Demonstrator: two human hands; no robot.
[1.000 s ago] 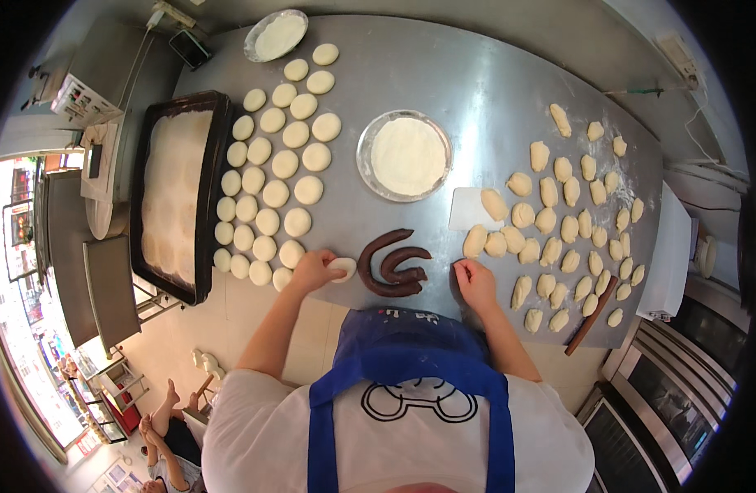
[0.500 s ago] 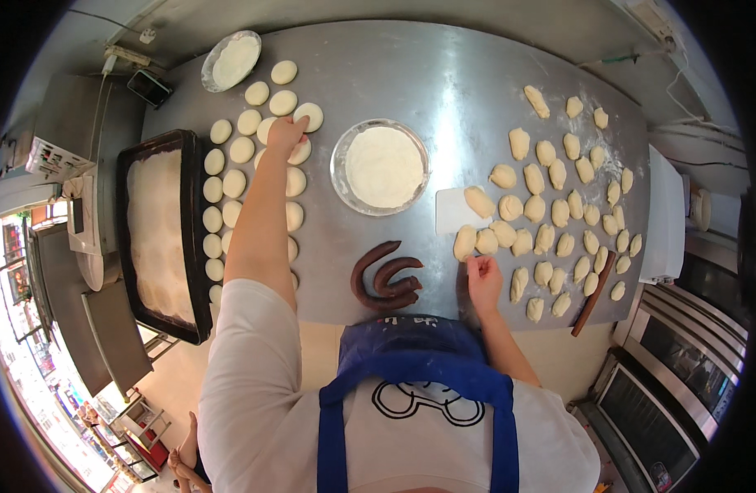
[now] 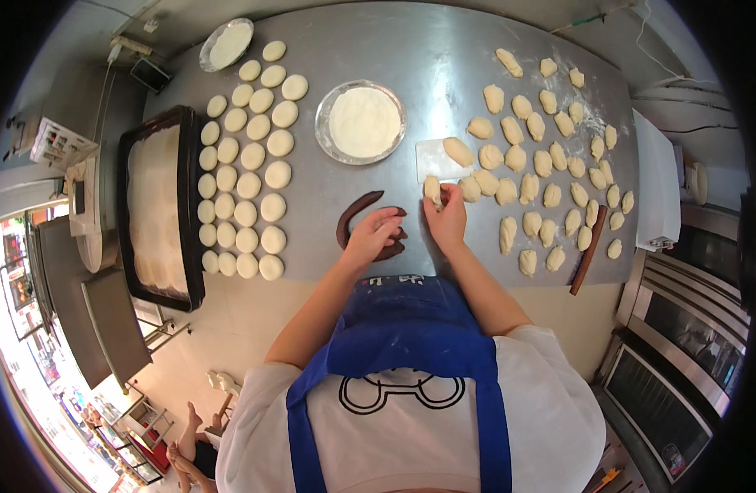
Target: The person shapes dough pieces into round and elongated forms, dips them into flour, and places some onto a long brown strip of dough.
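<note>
My right hand [image 3: 445, 220] grips an oblong piece of raw dough [image 3: 431, 191] by its near end. Beside it, on the left, my left hand [image 3: 374, 237] hovers with loosely curved, parted fingers over a dark brown rope of paste [image 3: 350, 215], partly covering it; whether the fingertips touch it is unclear. Just beyond my right hand lies a white flat scraper [image 3: 431, 156] with one dough piece [image 3: 457, 151] on its edge. Many more uneven dough pieces [image 3: 515, 158] spread over the right side of the table. Smooth round dough discs [image 3: 249, 187] fill columns on the left.
A bowl of flour [image 3: 363, 123] stands mid-table on the steel top [image 3: 312, 41]. Another floury bowl [image 3: 228, 44] is at the far left. A black-rimmed baking tray [image 3: 195, 205] borders the discs. A brown rolling pin [image 3: 588, 251] lies at the right near edge.
My left hand has left the dough discs and come back right and nearer, over the brown paste. My right hand has picked up a dough piece and moved slightly left. The view has shifted.
</note>
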